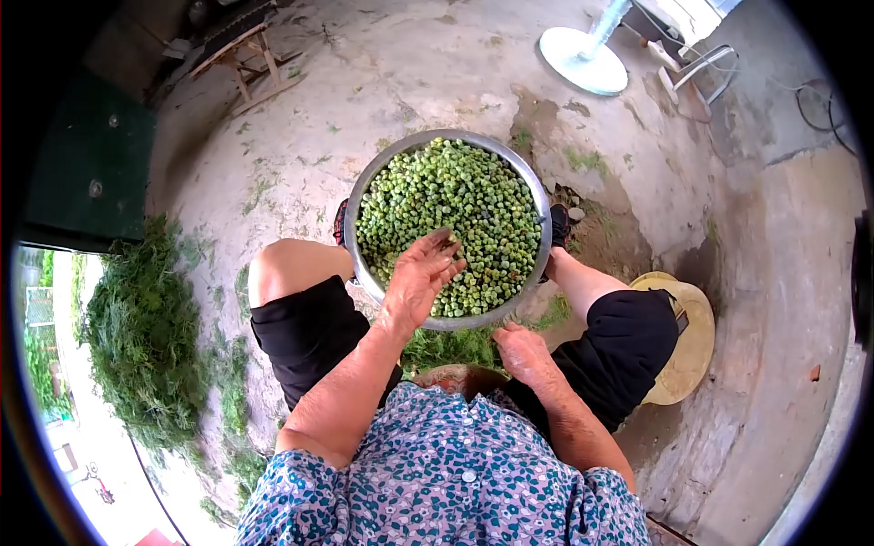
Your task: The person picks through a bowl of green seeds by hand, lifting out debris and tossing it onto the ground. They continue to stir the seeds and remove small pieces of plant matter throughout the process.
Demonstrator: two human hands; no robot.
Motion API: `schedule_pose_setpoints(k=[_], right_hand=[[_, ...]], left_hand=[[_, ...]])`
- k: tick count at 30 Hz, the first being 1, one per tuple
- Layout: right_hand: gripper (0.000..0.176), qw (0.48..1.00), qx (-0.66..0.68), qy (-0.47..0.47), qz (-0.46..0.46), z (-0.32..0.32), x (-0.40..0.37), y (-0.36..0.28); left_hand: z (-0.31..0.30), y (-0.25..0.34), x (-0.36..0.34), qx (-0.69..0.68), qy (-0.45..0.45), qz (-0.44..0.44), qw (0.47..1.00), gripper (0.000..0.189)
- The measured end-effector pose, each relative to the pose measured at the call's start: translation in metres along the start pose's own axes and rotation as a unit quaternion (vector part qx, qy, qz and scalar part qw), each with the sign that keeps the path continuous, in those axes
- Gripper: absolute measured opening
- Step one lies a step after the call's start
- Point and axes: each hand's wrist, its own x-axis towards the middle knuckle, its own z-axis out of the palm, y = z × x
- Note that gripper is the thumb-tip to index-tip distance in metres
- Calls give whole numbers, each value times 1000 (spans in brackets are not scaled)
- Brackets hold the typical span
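Observation:
A wide metal basin (pixel 362 271) stands between my legs, heaped with small round green pods (pixel 455 187), some yellowish or dark. My left hand (pixel 421 276) is over the near part of the heap, its fingers bent. At its darkened fingertips shows a small pale-green bit that looks like one of the pods. Just outside the basin's near rim is my right hand (pixel 523 353), its fingers curled closed; whatever they hold is hidden. Feathery green stalks (pixel 451 349) lie between the basin and my lap, beside the right hand.
A large pile of feathery green plants (pixel 146 332) lies on the left, with scraps strewn over the concrete floor (pixel 401 64). A round yellowish stool or lid (pixel 696 341) is by my right knee. Farther off are a white round stand base (pixel 584 60) and a wooden frame (pixel 248 65).

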Motion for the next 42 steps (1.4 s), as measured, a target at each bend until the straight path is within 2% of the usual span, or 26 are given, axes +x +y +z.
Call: schedule_pose_setpoints(k=[4, 6, 9, 13, 16, 20, 23, 24, 27, 29, 31, 33, 37, 42], right_hand=[[14, 1000, 26, 7, 10, 6, 8, -4], [18, 992, 107, 32, 56, 10, 19, -4], [27, 966, 200, 84, 140, 8, 42, 3], [41, 894, 314, 153, 281, 10, 71, 20], [64, 921, 145, 170, 319, 32, 94, 57], [87, 905, 127, 108, 392, 22, 113, 70], [86, 897, 112, 88, 419, 14, 119, 68], [92, 895, 104, 72, 429, 16, 123, 70], [102, 897, 104, 112, 415, 33, 131, 83], [118, 884, 146, 111, 431, 37, 139, 89], [119, 888, 136, 135, 418, 41, 140, 90], [119, 884, 140, 128, 428, 42, 144, 89], [116, 908, 125, 113, 383, 54, 150, 94], [94, 880, 169, 100, 432, 39, 157, 76]], left_hand=[[0, 4, 6, -4, -5, 22, 1000, 39], [-3, 6, 10, -1, -6, 29, 1000, 42], [1, 8, 13, -40, 46, 35, 998, 43], [2, 10, 17, -57, 46, 52, 996, 46], [5, 11, 21, -59, 35, 73, 995, 50], [6, 15, 21, -69, 1, 82, 994, 52], [11, 17, 19, -50, 5, 88, 995, 48], [11, 18, 19, -56, 23, 77, 995, 45], [3, 15, 20, -51, 57, 66, 995, 38], [-4, 12, 21, -44, 70, 60, 995, 34], [-8, 9, 21, -42, 78, 49, 995, 31], [-9, 10, 18, -28, 100, 42, 994, 30], [-12, 9, 17, -5, 112, 34, 993, 28], [-13, 10, 16, 11, 123, 39, 992, 27]])
